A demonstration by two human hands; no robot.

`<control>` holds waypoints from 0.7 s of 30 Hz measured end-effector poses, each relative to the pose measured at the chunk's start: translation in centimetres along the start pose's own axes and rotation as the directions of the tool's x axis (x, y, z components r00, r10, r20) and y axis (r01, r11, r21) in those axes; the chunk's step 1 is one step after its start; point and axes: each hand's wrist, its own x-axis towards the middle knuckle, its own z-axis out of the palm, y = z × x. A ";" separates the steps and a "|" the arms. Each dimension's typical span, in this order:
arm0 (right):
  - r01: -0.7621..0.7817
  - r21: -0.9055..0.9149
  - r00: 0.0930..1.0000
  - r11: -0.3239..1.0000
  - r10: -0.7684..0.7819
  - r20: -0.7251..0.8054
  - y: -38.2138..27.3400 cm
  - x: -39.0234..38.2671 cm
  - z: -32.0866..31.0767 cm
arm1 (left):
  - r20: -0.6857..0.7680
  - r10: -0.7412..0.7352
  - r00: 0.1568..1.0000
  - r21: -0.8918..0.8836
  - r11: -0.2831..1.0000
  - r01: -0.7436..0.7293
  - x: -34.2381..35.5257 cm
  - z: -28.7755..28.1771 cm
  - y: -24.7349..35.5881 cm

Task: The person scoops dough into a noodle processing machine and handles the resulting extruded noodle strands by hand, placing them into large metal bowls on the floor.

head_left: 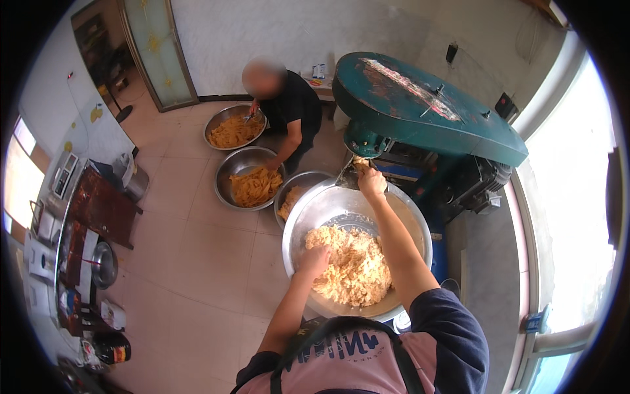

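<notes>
A wide steel bowl (291, 223) holds crumbly, pale yellow dough (348, 269) in front of me. My left hand (315, 259) is sunk into the dough at the bowl's left, its fingers curled and partly buried. My right hand (371, 181) is raised to the outlet (359, 146) of a green machine (413, 98) above the bowl's far rim, fingers closed by some pale dough and a dark metal edge; what exactly they grip is unclear.
A person in black (292, 105) bends over two basins (231, 187) of orange strips, hands at them. A third basin (285, 187) sits behind my bowl. A cluttered counter (98, 210) runs along the left. A bright window (567, 197) is at the right.
</notes>
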 end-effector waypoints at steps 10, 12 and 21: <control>-0.057 0.013 0.992 0.998 0.056 0.109 -0.5 0.6 -1.0 | 0.048 -0.008 0.999 0.063 0.998 0.005 -0.8 -1.0 0.5; -0.038 -0.013 0.989 0.999 0.040 0.139 -0.2 0.8 -1.4 | 0.029 0.011 1.000 0.040 0.999 -0.012 -0.9 -0.8 0.7; -0.083 0.020 0.988 0.996 0.080 0.129 -1.4 0.2 -1.9 | 0.024 0.084 0.996 0.044 0.995 -0.085 -0.1 0.3 -1.0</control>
